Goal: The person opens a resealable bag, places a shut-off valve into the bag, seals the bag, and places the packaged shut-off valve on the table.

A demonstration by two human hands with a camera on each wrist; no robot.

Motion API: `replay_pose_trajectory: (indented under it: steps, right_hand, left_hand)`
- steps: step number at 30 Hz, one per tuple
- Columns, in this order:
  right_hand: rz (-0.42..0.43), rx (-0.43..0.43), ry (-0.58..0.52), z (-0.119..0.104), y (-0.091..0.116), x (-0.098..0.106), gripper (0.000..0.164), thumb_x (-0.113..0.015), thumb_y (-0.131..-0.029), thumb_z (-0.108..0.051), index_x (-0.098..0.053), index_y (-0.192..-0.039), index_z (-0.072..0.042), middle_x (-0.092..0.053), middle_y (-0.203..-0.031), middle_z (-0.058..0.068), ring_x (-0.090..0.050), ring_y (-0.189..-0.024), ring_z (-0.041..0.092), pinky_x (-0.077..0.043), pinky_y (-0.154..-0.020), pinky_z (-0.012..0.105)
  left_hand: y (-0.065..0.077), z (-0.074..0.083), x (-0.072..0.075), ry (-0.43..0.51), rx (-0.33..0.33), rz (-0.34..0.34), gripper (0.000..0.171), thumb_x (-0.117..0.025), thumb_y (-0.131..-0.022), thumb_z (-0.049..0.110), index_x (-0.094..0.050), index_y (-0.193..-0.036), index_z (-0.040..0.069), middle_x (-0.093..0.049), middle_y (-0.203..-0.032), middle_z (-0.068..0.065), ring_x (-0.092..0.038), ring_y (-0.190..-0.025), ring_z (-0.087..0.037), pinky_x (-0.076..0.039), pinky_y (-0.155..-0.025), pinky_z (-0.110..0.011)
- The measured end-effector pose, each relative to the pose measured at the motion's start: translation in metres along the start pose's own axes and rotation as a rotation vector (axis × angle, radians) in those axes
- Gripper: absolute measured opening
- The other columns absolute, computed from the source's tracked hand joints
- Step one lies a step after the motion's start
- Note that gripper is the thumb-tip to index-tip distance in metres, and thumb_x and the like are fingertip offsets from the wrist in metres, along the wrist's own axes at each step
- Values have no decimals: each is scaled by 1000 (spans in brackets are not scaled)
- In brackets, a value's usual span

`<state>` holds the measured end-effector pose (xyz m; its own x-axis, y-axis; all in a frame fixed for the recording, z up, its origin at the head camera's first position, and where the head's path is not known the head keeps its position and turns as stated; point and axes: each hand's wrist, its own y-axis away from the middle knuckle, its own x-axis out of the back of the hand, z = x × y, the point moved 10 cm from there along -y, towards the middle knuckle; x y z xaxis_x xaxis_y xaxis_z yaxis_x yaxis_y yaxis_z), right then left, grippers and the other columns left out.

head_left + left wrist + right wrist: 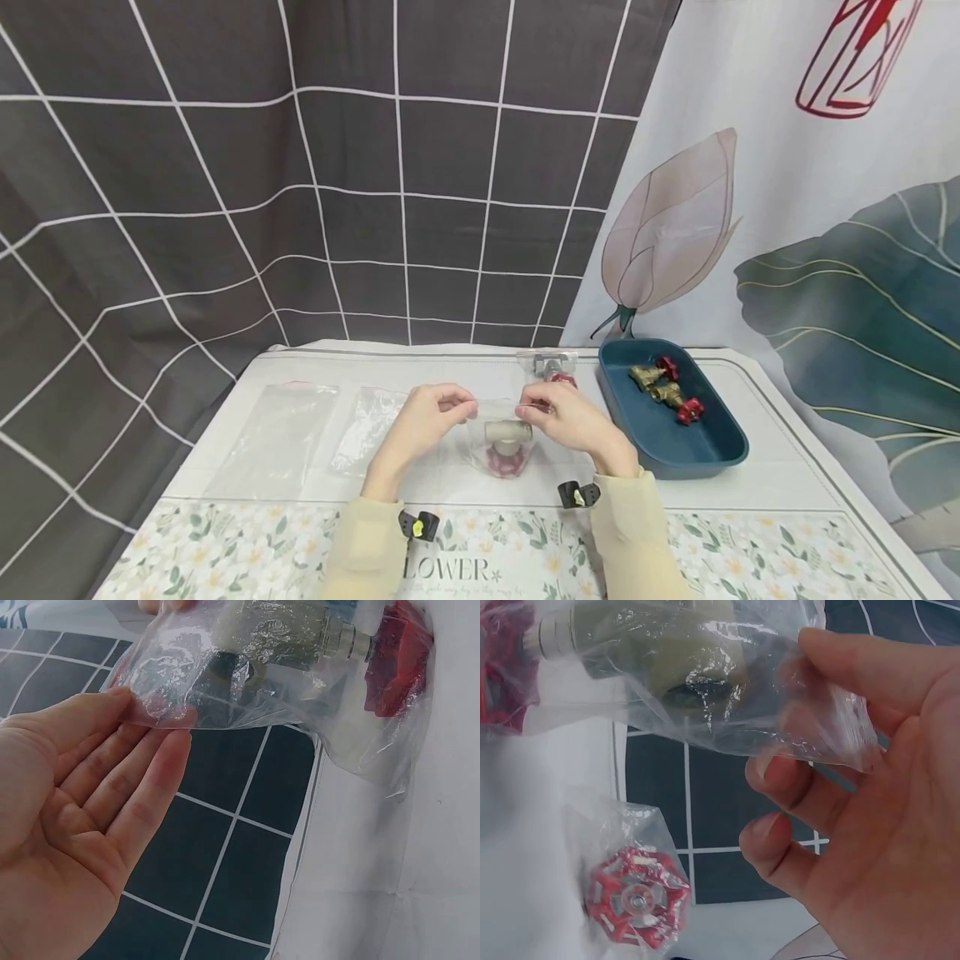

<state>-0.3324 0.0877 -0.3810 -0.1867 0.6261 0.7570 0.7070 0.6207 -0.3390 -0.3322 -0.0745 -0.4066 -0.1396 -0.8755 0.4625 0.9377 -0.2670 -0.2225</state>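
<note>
Between my two hands hangs a clear plastic bag point(480, 450) with a valve point(507, 431) inside, its red handwheel point(397, 664) toward the bottom. My left hand point(431, 421) pinches one upper corner of the bag between thumb and fingers. At the opposite upper corner, my right hand point(573, 419) pinches the plastic the same way. In the right wrist view the valve's pale body point(660, 652) shows through the shiny film. Behind my right hand lies another bagged valve point(637, 900) with a red handwheel, partly hidden in the head view.
Two flat clear bags point(273, 437) point(367, 433) lie on the table left of my hands. A blue tray point(723, 429) on the right holds brass valves point(663, 390) with red handwheels. A floral mat point(247, 550) runs along the near side; a dark grid curtain point(442, 233) hangs behind.
</note>
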Motion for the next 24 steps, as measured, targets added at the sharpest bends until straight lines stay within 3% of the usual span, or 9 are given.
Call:
replay_pose_trajectory:
  steps: [6,16,24]
  right_hand:
    - [-9,-60,-17,1,0,1,12,-70,-90,-9,-64,-85,-18,-52,-70,-11,-47,-62,7,-42,-56,25]
    - [33,71,13,-12,-1,5,23,-71,-87,0,-61,-75,-17,-49,-68,-10,-46,-62,7,-42,-57,24]
    - [14,-61,11,1,1,8,12,-75,-87,-13,-64,-83,-15,-55,-71,-11,-48,-63,7,-43,-57,25]
  left_hand:
    - [-1,0,-2,3,-7,-5,12,-68,-93,24,-73,-95,13,-73,-90,3,-68,-79,-11,-55,-79,-39]
    - [-2,0,-4,6,-7,-22,10,-68,-93,22,-73,-94,14,-72,-86,4,-68,-79,-11,-55,-79,-39]
    - [-1,0,-1,-2,-13,-13,11,-68,-93,24,-74,-95,15,-72,-89,4,-68,-80,-11,-55,-79,-40]
